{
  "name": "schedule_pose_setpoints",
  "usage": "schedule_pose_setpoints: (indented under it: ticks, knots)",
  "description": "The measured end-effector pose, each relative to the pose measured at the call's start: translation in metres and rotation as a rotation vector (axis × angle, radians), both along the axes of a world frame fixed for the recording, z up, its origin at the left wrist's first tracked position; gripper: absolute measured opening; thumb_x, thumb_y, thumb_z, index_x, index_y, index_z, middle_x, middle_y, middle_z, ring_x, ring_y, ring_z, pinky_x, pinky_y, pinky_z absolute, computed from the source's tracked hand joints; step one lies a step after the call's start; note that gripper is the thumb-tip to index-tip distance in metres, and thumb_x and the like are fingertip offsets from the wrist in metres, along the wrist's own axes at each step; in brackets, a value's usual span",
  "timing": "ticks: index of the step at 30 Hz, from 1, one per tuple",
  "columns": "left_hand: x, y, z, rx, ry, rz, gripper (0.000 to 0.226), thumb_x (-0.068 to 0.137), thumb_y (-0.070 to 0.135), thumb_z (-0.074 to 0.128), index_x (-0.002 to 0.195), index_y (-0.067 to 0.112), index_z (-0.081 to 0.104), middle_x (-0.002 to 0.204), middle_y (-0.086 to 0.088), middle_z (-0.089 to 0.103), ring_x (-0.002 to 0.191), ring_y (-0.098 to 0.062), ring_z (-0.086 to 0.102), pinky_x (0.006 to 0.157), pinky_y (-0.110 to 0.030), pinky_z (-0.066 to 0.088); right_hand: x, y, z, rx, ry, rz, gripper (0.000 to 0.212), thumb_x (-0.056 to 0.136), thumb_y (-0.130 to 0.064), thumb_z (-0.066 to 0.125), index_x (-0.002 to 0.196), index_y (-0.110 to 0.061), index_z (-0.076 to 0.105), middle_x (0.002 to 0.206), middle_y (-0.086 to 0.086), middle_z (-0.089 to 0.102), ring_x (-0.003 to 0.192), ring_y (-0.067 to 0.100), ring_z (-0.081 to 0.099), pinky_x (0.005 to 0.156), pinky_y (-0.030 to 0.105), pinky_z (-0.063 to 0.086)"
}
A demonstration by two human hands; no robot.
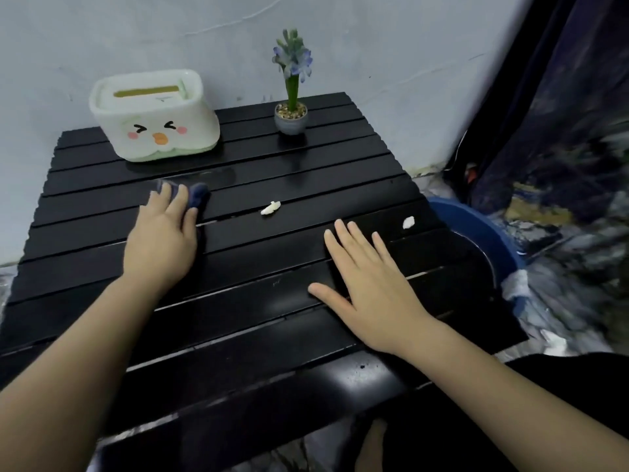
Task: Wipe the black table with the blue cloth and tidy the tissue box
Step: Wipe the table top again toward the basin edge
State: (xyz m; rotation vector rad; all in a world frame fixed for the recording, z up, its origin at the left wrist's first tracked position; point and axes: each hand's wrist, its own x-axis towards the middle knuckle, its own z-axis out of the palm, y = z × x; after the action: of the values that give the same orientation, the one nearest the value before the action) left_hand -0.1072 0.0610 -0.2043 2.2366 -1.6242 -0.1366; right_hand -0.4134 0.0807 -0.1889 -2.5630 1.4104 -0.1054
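Observation:
The black slatted table (238, 301) fills the middle of the view. My left hand (161, 235) presses flat on the blue cloth (199, 195), which bunches out beyond my fingertips left of centre. Just behind the cloth a wet streak shines on the slats. Flat on the slats at the right lies my right hand (369, 287), fingers spread and nothing in it. A white and green tissue box (153, 119) with a duck face stands at the back left corner, upright. Two white tissue scraps lie on the table: one (270, 208) at the centre, one (408, 222) near the right edge.
A small potted plant (291, 114) with purple flowers stands at the back of the table, right of the tissue box. A blue basin (476, 226) sits on the floor by the table's right edge. A dark curtain (561, 114) hangs at the right. A pale wall lies behind.

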Motion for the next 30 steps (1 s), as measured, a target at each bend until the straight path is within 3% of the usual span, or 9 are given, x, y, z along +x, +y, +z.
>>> schedule_pose_setpoints:
  ticks: [3,11,13,16,18,21,25,28,30]
  knots:
    - [-0.057,-0.018,0.001,0.002,0.057,-0.157,0.047,0.104,0.027,0.039,0.149,0.011,0.038,0.16,-0.012,0.028,0.148,-0.033,0.024,0.12,-0.042,0.016,-0.027,0.012,0.005,-0.039,0.045,-0.061,0.084,0.099,-0.068,0.013,0.162,-0.013,0.01,0.171,0.005,0.005,0.158,0.019,-0.004,0.128,0.045,0.006]
    - [-0.223,-0.052,0.009,0.005,0.065,-0.655,0.045,0.106,0.024,0.033,0.148,0.01,0.037,0.159,-0.008,0.029,0.148,-0.029,0.023,0.12,-0.039,0.016,-0.097,0.046,0.01,0.007,0.072,-0.377,0.094,0.092,-0.075,0.008,0.162,-0.013,0.006,0.171,0.003,0.001,0.157,0.015,-0.007,0.128,0.039,-0.003]
    - [-0.228,-0.056,0.012,0.033,0.213,-0.7,0.045,0.106,0.022,0.034,0.149,0.011,0.036,0.16,-0.007,0.029,0.15,-0.028,0.02,0.122,-0.038,0.011,-0.107,0.053,0.009,0.039,0.041,-0.424,0.095,0.091,-0.077,0.009,0.162,-0.014,0.004,0.171,0.001,-0.002,0.156,0.013,-0.01,0.128,0.038,-0.005]
    - [-0.202,-0.052,0.019,-0.031,0.554,-0.558,0.044,0.104,0.023,0.041,0.147,0.014,0.044,0.155,-0.012,0.039,0.146,-0.031,0.03,0.122,-0.045,0.02,-0.118,0.06,0.006,0.056,0.001,-0.455,0.1,0.088,-0.081,0.007,0.163,-0.015,0.001,0.171,-0.001,-0.007,0.156,0.01,-0.014,0.128,0.038,-0.006]
    - [-0.168,-0.036,0.028,-0.136,0.631,-0.383,0.041,0.103,0.024,0.044,0.143,0.018,0.05,0.147,-0.013,0.05,0.14,-0.028,0.042,0.117,-0.042,0.032,-0.123,0.061,0.005,0.043,-0.015,-0.453,0.101,0.088,-0.082,0.011,0.162,-0.014,0.001,0.171,0.0,-0.007,0.156,0.011,-0.013,0.127,0.038,-0.007]
    - [-0.098,0.018,0.033,-0.181,0.486,-0.18,0.04,0.103,0.02,0.046,0.142,0.019,0.051,0.149,-0.006,0.048,0.141,-0.014,0.039,0.117,-0.027,0.028,-0.129,0.059,0.003,0.038,-0.028,-0.475,0.103,0.089,-0.081,0.019,0.162,-0.011,0.003,0.171,0.005,-0.004,0.157,0.016,-0.009,0.127,0.038,-0.006]
    - [-0.021,0.113,0.019,-0.088,0.275,-0.001,0.043,0.104,0.023,0.042,0.146,0.03,0.045,0.154,0.0,0.041,0.146,-0.01,0.028,0.121,-0.035,0.025,-0.128,0.057,-0.006,-0.018,0.02,-0.487,0.103,0.09,-0.08,0.019,0.161,-0.005,0.009,0.17,0.013,0.003,0.158,0.025,0.0,0.128,0.048,0.004]
    - [-0.018,0.148,0.006,-0.042,0.172,0.035,0.044,0.102,0.018,0.045,0.147,0.018,0.044,0.158,-0.008,0.033,0.148,-0.025,0.022,0.121,-0.049,0.02,-0.126,0.059,-0.011,-0.055,0.033,-0.495,0.103,0.091,-0.079,0.019,0.16,-0.003,0.012,0.169,0.017,0.007,0.157,0.028,0.005,0.127,0.05,0.007]
    - [-0.041,0.146,0.004,-0.011,0.082,-0.014,0.046,0.1,0.012,0.049,0.145,0.007,0.044,0.158,-0.015,0.031,0.147,-0.037,0.023,0.121,-0.051,0.017,-0.126,0.059,-0.012,-0.066,0.049,-0.495,0.103,0.092,-0.079,0.019,0.16,-0.002,0.012,0.169,0.018,0.008,0.157,0.029,0.005,0.127,0.051,0.007]
